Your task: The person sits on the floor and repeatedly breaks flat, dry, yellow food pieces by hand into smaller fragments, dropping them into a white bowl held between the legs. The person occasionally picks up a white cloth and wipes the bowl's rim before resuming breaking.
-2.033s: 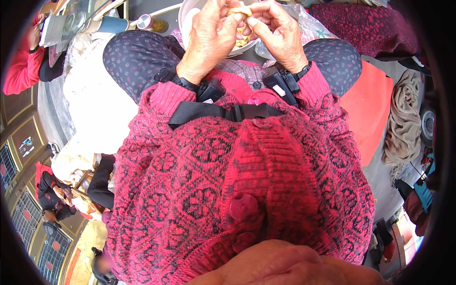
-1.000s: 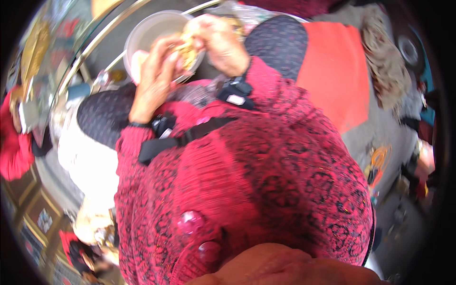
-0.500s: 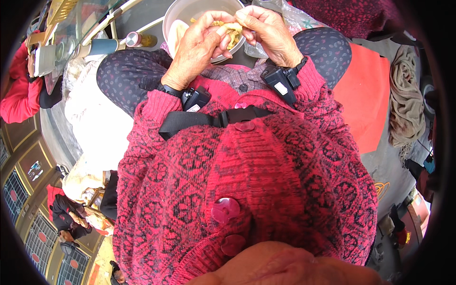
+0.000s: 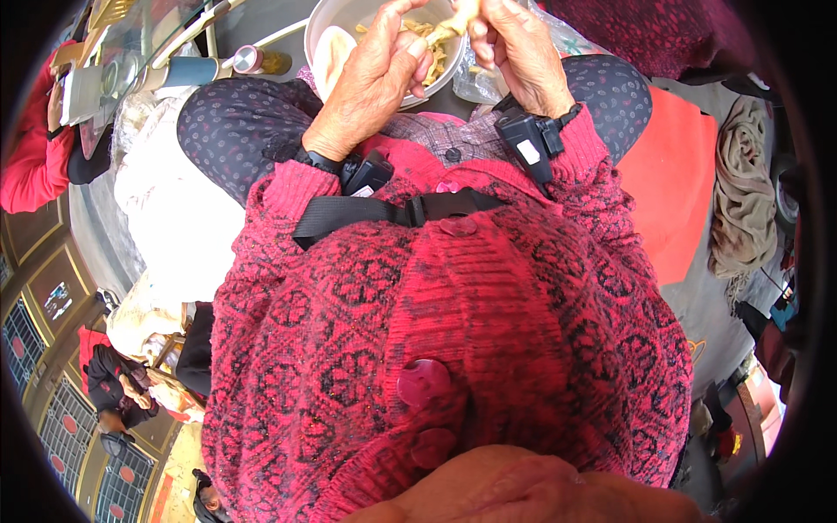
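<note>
A pale yellow, knobbly strip of food (image 4: 455, 23), whose kind I cannot tell, is stretched between my two hands above a white bowl (image 4: 342, 14). My left hand (image 4: 373, 80) pinches its near end between thumb and fingers. At its upper end, near the picture's top edge, my right hand (image 4: 526, 63) grips it with curled fingers. Inside the bowl lie more yellow strips (image 4: 433, 68), and a smooth cream-coloured piece (image 4: 332, 54) leans at its left side. The bowl stands before my lap, partly hidden by my left hand.
A clear plastic bag (image 4: 479, 85) lies right of the bowl. Left of it are a lidded jar (image 4: 250, 60) and a glass-topped rack (image 4: 187, 39). White cloth (image 4: 174, 205) is at my left, a red sheet (image 4: 667, 187) and brown scarf (image 4: 745, 187) at my right. Other people sit at left.
My right hand has moved up and to the right, drawing the strip out longer. My left hand has shifted slightly, still pinching it.
</note>
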`<state>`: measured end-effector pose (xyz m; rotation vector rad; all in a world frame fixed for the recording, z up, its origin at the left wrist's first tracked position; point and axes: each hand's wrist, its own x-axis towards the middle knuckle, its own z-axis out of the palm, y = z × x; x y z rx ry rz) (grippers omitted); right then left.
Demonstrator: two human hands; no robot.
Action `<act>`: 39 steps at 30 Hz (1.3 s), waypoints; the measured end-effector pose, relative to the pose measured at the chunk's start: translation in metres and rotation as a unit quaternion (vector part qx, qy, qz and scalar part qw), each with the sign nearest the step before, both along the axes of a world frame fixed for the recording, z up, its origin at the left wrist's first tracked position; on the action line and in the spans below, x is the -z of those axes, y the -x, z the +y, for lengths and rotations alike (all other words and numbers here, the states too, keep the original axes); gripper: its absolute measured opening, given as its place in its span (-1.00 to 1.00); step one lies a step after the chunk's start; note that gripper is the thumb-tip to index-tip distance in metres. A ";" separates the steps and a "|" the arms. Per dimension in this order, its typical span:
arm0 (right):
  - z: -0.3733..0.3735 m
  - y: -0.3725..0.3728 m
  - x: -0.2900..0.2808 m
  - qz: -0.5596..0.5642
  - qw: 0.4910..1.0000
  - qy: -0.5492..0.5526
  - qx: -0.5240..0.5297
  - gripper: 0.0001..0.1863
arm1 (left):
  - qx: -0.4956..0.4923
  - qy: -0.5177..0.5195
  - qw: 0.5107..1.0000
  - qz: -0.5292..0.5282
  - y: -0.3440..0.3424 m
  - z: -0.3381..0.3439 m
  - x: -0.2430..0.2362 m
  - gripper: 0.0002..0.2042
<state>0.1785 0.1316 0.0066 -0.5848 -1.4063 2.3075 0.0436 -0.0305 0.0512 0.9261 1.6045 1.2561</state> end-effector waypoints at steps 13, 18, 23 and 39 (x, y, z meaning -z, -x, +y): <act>-0.018 0.002 0.001 0.008 0.974 0.195 -0.110 -0.84 | 0.007 -0.042 0.987 -0.154 0.002 -0.001 0.012 -0.66; -0.010 -0.002 0.005 0.046 0.971 0.211 -0.103 -0.91 | -0.022 -0.039 0.982 -0.184 0.000 -0.003 0.015 -0.70; -0.013 -0.007 -0.005 0.001 0.975 0.221 -0.015 -0.96 | -0.032 -0.063 0.975 -0.212 0.003 -0.010 0.020 -0.72; -0.006 0.020 -0.028 0.010 0.994 0.062 -0.090 -0.79 | -0.014 -0.060 0.992 -0.113 0.038 -0.002 -0.002 -0.77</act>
